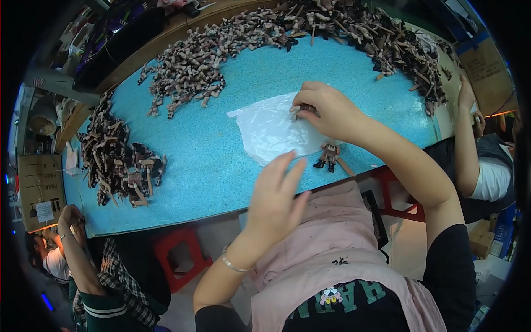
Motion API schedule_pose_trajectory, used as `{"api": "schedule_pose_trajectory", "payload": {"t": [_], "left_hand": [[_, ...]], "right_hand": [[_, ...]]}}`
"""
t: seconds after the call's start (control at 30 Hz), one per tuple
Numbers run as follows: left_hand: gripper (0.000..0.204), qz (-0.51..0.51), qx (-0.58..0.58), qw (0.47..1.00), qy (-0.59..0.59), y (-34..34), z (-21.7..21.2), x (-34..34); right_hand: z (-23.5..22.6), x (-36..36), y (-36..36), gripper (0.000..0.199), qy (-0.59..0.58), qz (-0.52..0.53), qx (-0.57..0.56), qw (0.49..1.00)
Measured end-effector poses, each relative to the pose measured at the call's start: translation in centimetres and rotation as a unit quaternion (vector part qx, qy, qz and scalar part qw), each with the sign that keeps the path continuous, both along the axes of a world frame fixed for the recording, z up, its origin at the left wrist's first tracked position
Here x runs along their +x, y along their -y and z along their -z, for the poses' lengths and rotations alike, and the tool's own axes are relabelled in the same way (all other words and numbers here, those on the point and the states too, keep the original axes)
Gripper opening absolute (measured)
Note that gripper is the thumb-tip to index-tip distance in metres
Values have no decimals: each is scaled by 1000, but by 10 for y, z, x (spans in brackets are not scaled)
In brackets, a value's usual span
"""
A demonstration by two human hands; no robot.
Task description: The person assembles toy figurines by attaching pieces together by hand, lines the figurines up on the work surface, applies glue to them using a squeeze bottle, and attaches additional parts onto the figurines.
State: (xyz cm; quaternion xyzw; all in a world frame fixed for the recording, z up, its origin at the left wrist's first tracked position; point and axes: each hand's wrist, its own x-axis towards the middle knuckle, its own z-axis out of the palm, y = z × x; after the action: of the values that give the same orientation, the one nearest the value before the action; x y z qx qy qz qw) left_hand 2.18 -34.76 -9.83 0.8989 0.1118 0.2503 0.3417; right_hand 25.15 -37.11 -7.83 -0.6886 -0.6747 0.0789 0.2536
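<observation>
My right hand (332,110) is closed on a small toy figure (303,108), mostly hidden by the fingers, just over a clear plastic bag (263,133). The bag lies flat and creased on the blue table. My left hand (275,202), with a bracelet at the wrist, hovers at the bag's near edge, holding nothing, its fingers apart. Below my right wrist another toy figure (329,154) lies by the table's front edge, pinkish-brown with dark boots. A flat brown stick-like piece (346,167) is beside it.
Heaps of toy figures line the blue table (182,166): a pale pile (193,66) at the back, a darker pile (387,44) far right, another pile (119,160) at left. Co-workers' arms (467,144) show at both sides. A red stool (180,257) stands below.
</observation>
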Motion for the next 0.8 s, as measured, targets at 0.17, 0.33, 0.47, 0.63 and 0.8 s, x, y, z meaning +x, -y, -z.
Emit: {"api": "schedule_pose_trajectory", "payload": {"t": [0.17,0.33,0.47,0.63,0.8], "left_hand": [[66,44,2,999,1,13,-4,48],[61,55,56,997,-24,9,0,54],[59,25,6,1000,-8,8,6,39],[58,-2,-102,995,-11,10,-4,4],[58,-23,-193,981,-24,8,-12,-21]], "right_hand": [[-4,10,5,11,-132,49,21,990],[-18,14,26,14,-400,140,-59,904],[-14,14,53,25,-500,139,-66,852],[-14,-18,77,26,-528,100,-82,840],[-15,-52,85,18,-500,19,-81,862]]}}
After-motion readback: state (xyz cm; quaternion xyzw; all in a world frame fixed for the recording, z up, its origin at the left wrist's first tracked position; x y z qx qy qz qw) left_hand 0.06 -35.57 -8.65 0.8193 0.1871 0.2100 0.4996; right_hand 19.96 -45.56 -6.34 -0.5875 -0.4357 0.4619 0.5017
